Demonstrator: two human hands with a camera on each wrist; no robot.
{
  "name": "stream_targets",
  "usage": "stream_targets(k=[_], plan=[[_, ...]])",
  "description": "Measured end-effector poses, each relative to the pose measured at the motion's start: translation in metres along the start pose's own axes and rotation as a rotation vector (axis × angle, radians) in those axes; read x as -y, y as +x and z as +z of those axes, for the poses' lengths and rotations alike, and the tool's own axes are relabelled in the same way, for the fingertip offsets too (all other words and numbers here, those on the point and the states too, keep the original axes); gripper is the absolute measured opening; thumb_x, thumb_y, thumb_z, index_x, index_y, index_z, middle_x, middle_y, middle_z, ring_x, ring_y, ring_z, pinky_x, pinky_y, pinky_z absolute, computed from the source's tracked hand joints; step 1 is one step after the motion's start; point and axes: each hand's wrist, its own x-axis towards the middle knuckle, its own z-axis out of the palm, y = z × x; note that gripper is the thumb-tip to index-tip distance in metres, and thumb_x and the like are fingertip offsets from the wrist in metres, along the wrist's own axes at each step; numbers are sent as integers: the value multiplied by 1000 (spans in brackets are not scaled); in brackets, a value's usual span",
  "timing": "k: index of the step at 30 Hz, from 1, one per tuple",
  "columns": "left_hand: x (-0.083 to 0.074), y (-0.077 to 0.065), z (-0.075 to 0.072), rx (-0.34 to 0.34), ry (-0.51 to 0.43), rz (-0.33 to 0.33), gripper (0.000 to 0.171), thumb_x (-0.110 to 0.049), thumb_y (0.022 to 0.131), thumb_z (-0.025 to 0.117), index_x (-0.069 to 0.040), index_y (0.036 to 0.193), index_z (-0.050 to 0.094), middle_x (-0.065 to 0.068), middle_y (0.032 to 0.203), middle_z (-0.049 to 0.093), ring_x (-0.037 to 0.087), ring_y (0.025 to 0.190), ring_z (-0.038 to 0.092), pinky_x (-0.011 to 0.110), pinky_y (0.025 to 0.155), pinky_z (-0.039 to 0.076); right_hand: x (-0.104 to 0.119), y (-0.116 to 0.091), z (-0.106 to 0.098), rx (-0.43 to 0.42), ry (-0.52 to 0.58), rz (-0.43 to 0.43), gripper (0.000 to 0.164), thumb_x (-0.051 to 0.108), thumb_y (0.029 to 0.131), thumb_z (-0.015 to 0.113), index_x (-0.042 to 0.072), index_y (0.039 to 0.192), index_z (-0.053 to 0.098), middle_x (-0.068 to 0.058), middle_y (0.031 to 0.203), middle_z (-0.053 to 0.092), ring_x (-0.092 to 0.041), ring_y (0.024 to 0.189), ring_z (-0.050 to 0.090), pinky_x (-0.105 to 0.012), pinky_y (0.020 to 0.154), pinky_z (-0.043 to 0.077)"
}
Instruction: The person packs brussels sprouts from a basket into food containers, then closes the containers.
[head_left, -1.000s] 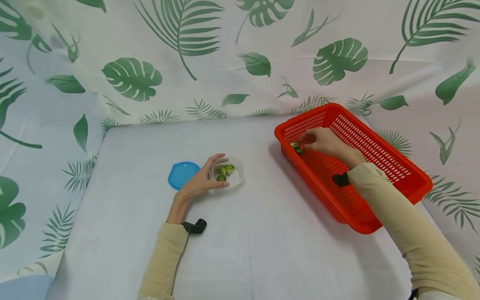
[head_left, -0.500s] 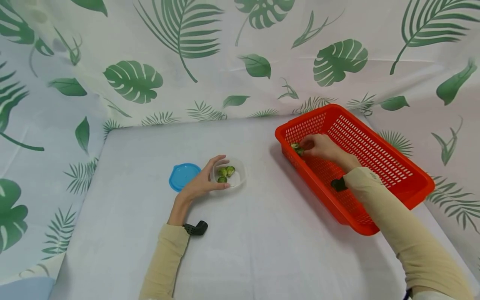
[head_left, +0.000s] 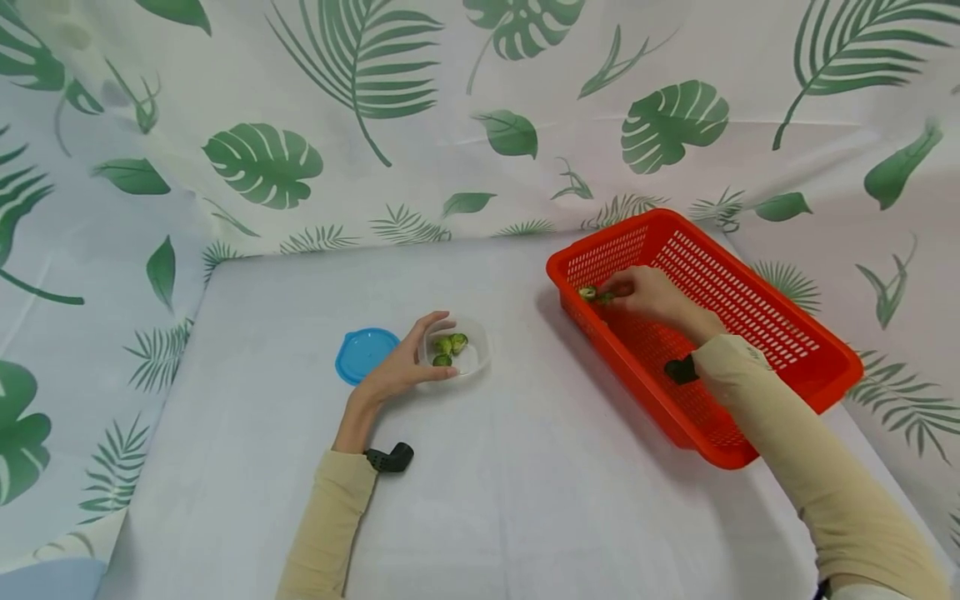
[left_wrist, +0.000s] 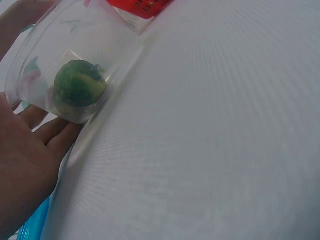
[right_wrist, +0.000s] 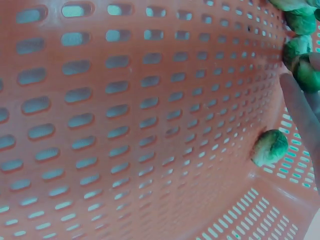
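My left hand curls its thumb and fingers around a clear plastic container on the table. Several Brussels sprouts lie inside it; the left wrist view shows one sprout through the wall. My right hand reaches into the red basket at its far left end. There it pinches a Brussels sprout between thumb and finger, partly cut off by the right wrist view's edge. More sprouts sit beside it, and a single sprout rests apart on the basket floor.
A blue lid lies on the white tabletop, left of the container and close to my left hand. The basket stands slanted at the right, its slotted walls rising around my right hand. Leaf-printed cloth hangs behind the table.
Inside the basket my right fingers have shifted slightly, and a sprout at their tips has moved apart from the one beside it. My left hand and the container stay in place.
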Motion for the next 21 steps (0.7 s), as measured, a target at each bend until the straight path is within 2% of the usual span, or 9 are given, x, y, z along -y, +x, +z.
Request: stream_targets(k=[6,16,19,21], plan=[[0,-1,1,7,-16,9,92,-16,91,78,-22,164,23,0,164,37,23,160,3,72,121,7,1,-7,-3,-28,39,9,28,5,95,69,0,122,70,-22,119,71,-38,111,65,-55,96,54],[0,0,1,0,-8,-1,91,-19,91,79,-25,163,24,-1,163,37,23,160,3,72,121,9,13,-18,-14,-67,80,53,26,6,97,68,3,122,72,-20,119,71,-37,110,67,-52,97,55],[1,0,1,4,-10,2,91,-18,91,78,-24,163,23,-1,163,37,23,160,4,71,121,9,18,-23,-18,-75,88,47,25,9,97,69,4,122,73,-19,118,72,-35,108,67,-45,94,56],[1,-1,1,4,-15,1,91,-17,92,78,-23,163,23,0,164,36,23,160,4,72,121,9,23,-26,-21,-81,96,32,26,11,97,70,5,123,73,-17,117,72,-32,107,67,-37,91,57]])
